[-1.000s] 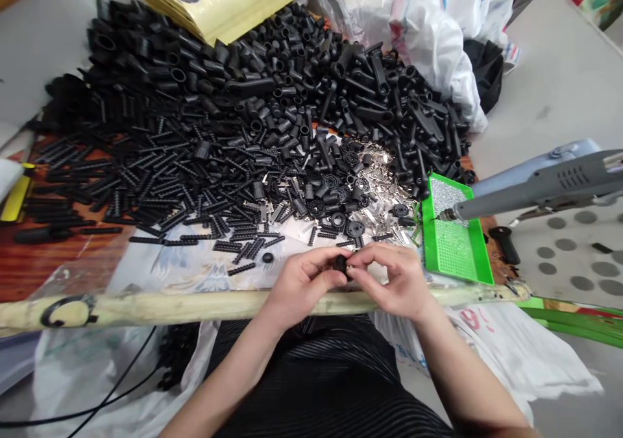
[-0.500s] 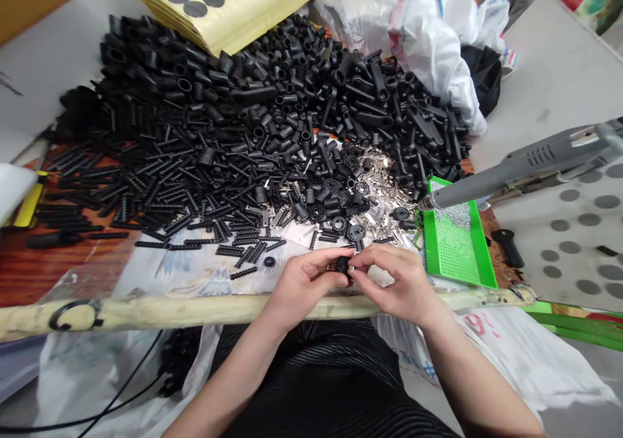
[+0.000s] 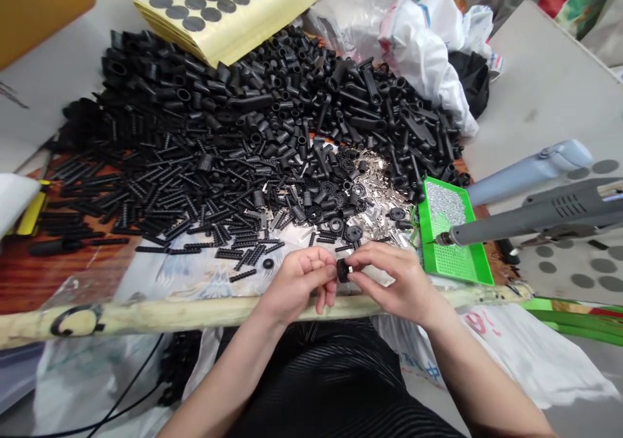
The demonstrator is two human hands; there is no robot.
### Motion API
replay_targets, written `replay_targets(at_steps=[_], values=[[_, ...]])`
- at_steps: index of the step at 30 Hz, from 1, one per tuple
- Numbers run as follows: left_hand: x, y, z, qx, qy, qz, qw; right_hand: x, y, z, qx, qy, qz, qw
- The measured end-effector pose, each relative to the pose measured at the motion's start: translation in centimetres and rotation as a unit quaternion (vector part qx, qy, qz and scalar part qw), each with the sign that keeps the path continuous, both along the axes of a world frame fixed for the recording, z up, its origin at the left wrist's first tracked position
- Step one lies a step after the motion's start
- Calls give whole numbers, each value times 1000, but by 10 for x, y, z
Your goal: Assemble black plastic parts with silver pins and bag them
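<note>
Where the two hands meet near the front edge of the tabletop (image 3: 29,276), we find a small black round part (image 3: 343,270) with a metal glint on its right side. It is held in the air above a printed sheet (image 3: 195,276), just behind a cream padded rail (image 3: 160,315) along that edge.

The right hand (image 3: 396,279) has it pinched between closed fingers (image 3: 363,264). The left hand (image 3: 296,282) is curled, its thumb (image 3: 331,270) just beside the part; we cannot tell whether that thumb bears on it.

Directly beyond the hands lie a black wheel-shaped piece (image 3: 353,233) and a small black cap (image 3: 268,263). Behind these we record silver clips (image 3: 374,191), ribbed black strips (image 3: 146,198) and a large heap of black tubes (image 3: 272,100), all loose on the tabletop.

Toward the right edge sits a green tray (image 3: 455,270), with the nozzle of a grey power tool (image 3: 530,220) over its near corner. At the back edge we note a sheet of black dots (image 3: 219,16).
</note>
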State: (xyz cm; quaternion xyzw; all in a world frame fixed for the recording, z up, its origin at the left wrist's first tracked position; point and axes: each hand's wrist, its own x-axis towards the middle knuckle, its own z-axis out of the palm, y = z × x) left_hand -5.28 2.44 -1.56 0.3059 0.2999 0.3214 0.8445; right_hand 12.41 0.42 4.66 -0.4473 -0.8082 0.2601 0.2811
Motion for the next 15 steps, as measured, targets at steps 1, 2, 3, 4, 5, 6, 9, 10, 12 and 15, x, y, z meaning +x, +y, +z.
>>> replay_targets(at_steps=[1,2,3,4,5,6,9,10,12,15], values=[[1,0,0,2,14,-7,1000,0,0,-1,4,-4,1,1000],[2,-1,-1,9,34,-7,999,1,-1,-2,10,-14,4,1000],[4,-3,-1,22,59,0,998,1,-2,-3,16,-31,6,999],[6,-5,-3,42,86,16,995,2,-3,-4,24,-49,7,998],[9,-7,-4,66,113,36,991,3,-4,-6,28,-63,7,998],[11,-10,-5,92,138,57,984,4,-5,-8,25,-68,2,997],[14,-15,-6,143,173,94,970,3,-7,-15,-24,0,-43,999],[14,-15,-5,144,172,95,970,2,-7,-17,-42,33,-67,996],[12,-14,-2,133,160,87,974,0,-6,-20,-56,76,-110,989],[9,-10,3,129,118,88,981,-4,-3,-22,-25,74,-134,988]])
